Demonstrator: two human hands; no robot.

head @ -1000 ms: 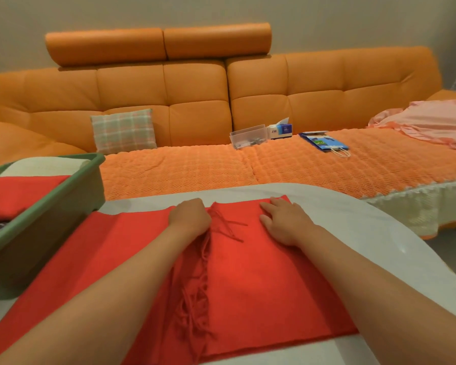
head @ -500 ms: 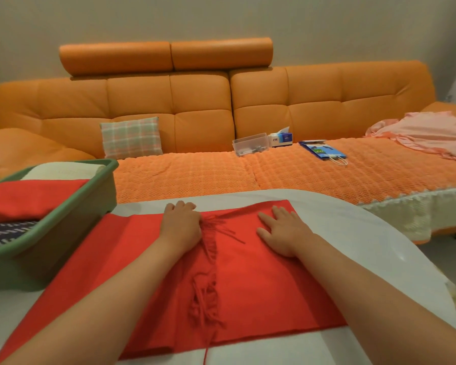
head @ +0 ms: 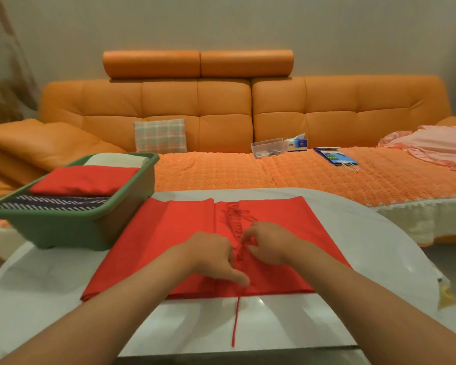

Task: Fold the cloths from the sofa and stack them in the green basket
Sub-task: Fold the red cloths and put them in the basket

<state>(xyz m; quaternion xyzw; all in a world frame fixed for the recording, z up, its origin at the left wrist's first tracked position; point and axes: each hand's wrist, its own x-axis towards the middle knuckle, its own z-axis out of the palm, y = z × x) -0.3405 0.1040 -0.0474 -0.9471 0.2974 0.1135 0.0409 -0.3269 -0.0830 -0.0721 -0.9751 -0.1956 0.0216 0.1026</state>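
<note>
A red cloth [head: 184, 233] with a tasselled fringe lies folded flat on the white table [head: 366, 246]. Both hands meet at the fringe line in its middle. My left hand [head: 216, 256] has its fingers curled at the tassels, with the thumb lying on the cloth. My right hand [head: 267, 243] pinches some fringe strands. One strand [head: 234, 322] trails toward the near table edge. The green basket [head: 71, 227] stands at the left on the table and holds a folded red cloth [head: 84, 180], a dark patterned cloth [head: 53, 202] and a cream cloth [head: 116, 160]. A pink cloth [head: 437, 146] lies crumpled on the sofa at the right.
The orange sofa [head: 221, 114] runs behind the table. On it are a plaid cushion [head: 160, 135], a clear plastic box [head: 267, 147], a tissue box [head: 298, 143] and a blue paper bag [head: 336, 155]. The basket touches the cloth's left far corner.
Both hands have slid from the cloth's far edge toward me along the fringe. They lay flat before; now their fingers curl at the tassels. The view has pulled back.
</note>
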